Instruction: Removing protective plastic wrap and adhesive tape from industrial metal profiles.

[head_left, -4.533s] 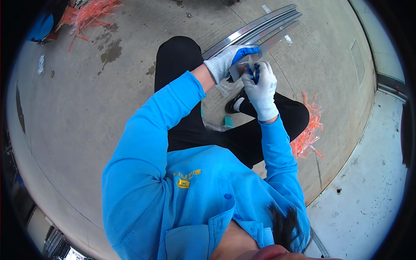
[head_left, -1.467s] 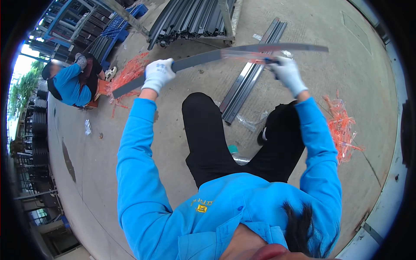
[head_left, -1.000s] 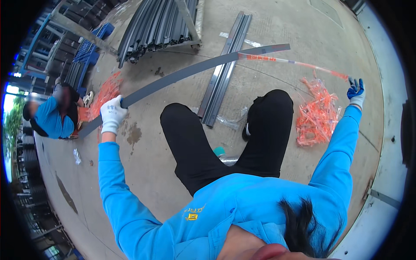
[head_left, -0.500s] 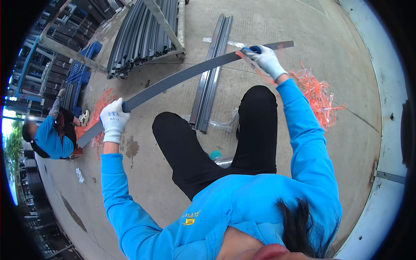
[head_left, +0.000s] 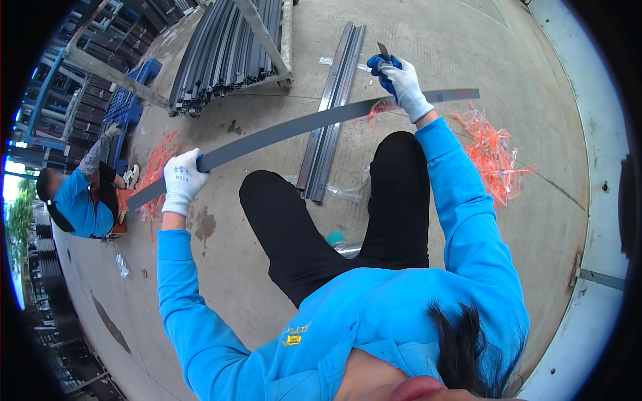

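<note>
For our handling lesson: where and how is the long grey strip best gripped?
Probably by the edges near both ends, from the person's side: the grey strip is long and narrow, so spread holds should steady it. The left hand grips near the left end; the right end juts free.

Strip (head_left: pixel 287 128) is dk grey, gloves (head_left: pixel 182 179) wht w/ blue, plastic heap (head_left: pixel 491 155) orange.

My left hand (head_left: pixel 183 182) and right hand (head_left: pixel 403 81) wore white gloves (head_left: pixel 178 199) with blue coating (head_left: pixel 386 83); I had on a bright blue, long-sleeved, collared shirt (head_left: pixel 394 304), a yellow chest emblem (head_left: pixel 292 340) and black trousers (head_left: pixel 400 207)
</note>
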{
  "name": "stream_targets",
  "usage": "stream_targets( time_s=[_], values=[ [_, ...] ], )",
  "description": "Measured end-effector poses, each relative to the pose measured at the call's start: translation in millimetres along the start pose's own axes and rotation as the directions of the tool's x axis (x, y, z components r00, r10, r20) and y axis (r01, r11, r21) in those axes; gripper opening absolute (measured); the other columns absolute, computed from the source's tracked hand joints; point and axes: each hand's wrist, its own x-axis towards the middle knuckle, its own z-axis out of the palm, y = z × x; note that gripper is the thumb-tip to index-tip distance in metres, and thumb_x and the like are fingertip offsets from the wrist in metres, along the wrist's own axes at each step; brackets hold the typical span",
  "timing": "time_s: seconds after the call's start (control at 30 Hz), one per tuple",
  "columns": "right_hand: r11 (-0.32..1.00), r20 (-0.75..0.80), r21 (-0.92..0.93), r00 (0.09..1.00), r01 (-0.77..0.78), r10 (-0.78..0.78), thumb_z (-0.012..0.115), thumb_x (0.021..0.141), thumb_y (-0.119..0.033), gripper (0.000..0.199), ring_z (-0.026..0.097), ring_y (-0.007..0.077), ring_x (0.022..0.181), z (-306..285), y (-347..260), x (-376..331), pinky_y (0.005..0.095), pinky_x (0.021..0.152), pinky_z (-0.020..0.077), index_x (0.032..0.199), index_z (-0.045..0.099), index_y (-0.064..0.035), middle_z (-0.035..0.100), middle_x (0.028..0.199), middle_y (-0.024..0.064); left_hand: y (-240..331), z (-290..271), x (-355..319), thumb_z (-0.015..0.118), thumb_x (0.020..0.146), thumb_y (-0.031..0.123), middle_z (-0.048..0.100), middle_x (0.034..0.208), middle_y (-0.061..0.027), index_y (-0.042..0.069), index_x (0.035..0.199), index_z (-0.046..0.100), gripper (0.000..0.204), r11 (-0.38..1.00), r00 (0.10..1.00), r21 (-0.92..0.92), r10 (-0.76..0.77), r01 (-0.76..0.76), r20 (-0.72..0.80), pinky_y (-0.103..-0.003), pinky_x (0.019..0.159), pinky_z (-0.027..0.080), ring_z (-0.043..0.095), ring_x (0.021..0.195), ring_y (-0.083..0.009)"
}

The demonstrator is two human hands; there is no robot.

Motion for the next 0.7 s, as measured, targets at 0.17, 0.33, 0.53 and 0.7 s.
stream_targets(
  time_s=[0.17, 0.33, 0.53, 0.7],
  values=[
    [0.462, -0.055, -0.887, 0.99, 0.012, -0.133, 0.065, 0.08, -0.013, 0.017, 0.062, 0.0152, 0.067, 14, -5, -26, 0.0225, 0.06, 0.048, 0.096, 0.066, -0.0043, 0.067, 0.081, 0.006, 6, 5, 2, 0.063, 0.065, 0.018, 0.062, 0.066, -0.0051, 0.012, 0.071, 0.054, 0.012, 0.996, 1.0, 0.09, 0.01, -0.01, 0.0, -0.033, 0.061, 0.045, 0.059, 0.061, -0.026],
    [0.166, -0.02, -0.986, 0.999, -0.027, 0.04, 0.065, 0.079, -0.013, 0.014, 0.059, 0.0123, 0.062, 19, 17, -44, 0.0221, 0.057, 0.0471, 0.089, 0.066, -0.0026, 0.066, 0.08, 0.0053, 13, 6, 4, 0.063, 0.065, 0.018, 0.061, 0.065, -0.0043, 0.012, 0.071, 0.054, 0.012, 0.995, 0.996, 0.09, -0.033, 0.041, -0.086, -0.033, 0.061, 0.045, 0.06, 0.063, -0.0252],
    [0.835, -0.102, -0.45, 0.948, -0.315, 0.303, 0.065, 0.08, -0.015, 0.013, 0.058, 0.0131, 0.059, 10, 11, -29, 0.0233, 0.055, 0.0469, 0.086, 0.065, -0.0031, 0.065, 0.078, 0.0067, 1, 7, 13, 0.064, 0.065, 0.016, 0.062, 0.075, -0.0061, 0.012, 0.083, 0.056, 0.021, 0.998, 0.976, -0.016, 0.053, -0.058, -0.212, -0.035, 0.062, 0.047, 0.061, 0.064, -0.0262],
    [0.983, 0.095, 0.154, 0.992, -0.1, 0.086, 0.065, 0.081, -0.02, 0.016, 0.057, 0.0146, 0.054, 47, 10, -26, 0.0259, 0.051, 0.0473, 0.085, 0.064, -0.0044, 0.064, 0.074, 0.0071, 80, 34, 47, 0.063, 0.066, 0.016, 0.062, 0.084, -0.0085, 0.013, 0.096, 0.055, 0.031, 0.996, 0.98, 0.004, 0.087, -0.088, -0.179, -0.037, 0.057, 0.048, 0.062, 0.065, -0.0285]
  ],
)
